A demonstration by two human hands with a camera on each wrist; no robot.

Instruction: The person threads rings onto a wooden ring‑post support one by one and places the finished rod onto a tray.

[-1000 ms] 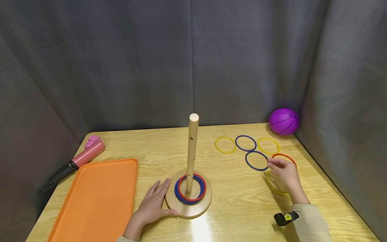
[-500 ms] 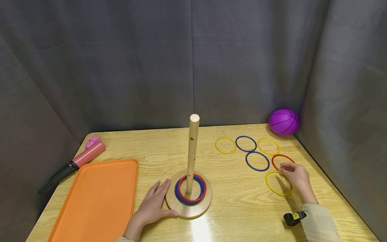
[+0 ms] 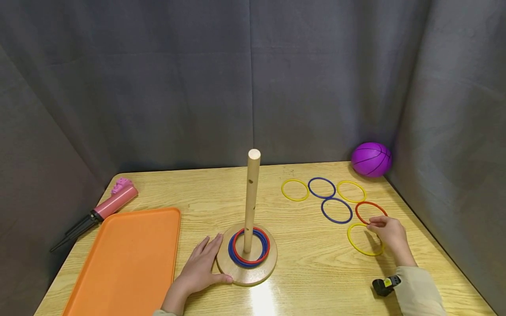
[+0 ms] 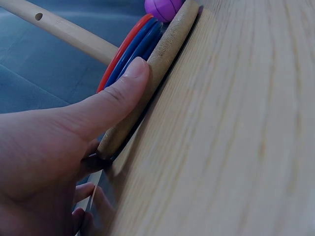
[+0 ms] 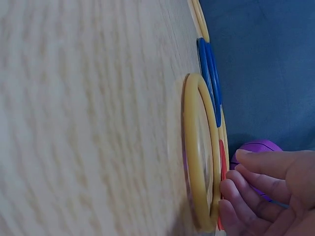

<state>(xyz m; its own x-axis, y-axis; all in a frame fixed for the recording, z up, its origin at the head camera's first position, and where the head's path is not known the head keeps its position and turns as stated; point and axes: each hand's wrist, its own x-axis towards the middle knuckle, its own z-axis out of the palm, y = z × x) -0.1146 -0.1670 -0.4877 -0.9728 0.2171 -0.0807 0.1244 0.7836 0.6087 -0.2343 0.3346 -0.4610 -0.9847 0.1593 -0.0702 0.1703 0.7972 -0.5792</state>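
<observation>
Red ring: thin red plastic ring (image 3: pixel 370 212) lies flat on the table at 3 o'clock from the peg stand, near the right edge.
Right hand: right hand (image 3: pixel 389 235) has curled fingertips (image 5: pixel 235 195) touching the red ring's near rim; whether they pinch it, I cannot tell.
Yellow ring: thin yellow plastic ring (image 3: pixel 364 239) lies just beside it at 6 o'clock.
Left hand: left hand (image 3: pixel 202 265) lies flat, thumb (image 4: pixel 115 101) pressed on the round wooden base (image 3: pixel 246 271).
Peg: upright wooden peg (image 3: pixel 251 199) carries 3 red and blue rings (image 3: pixel 249 247).
Tray: orange plastic tray (image 3: pixel 126 259) at 9 o'clock.
Ball: purple ball (image 3: pixel 370 159) at 1 o'clock.
</observation>
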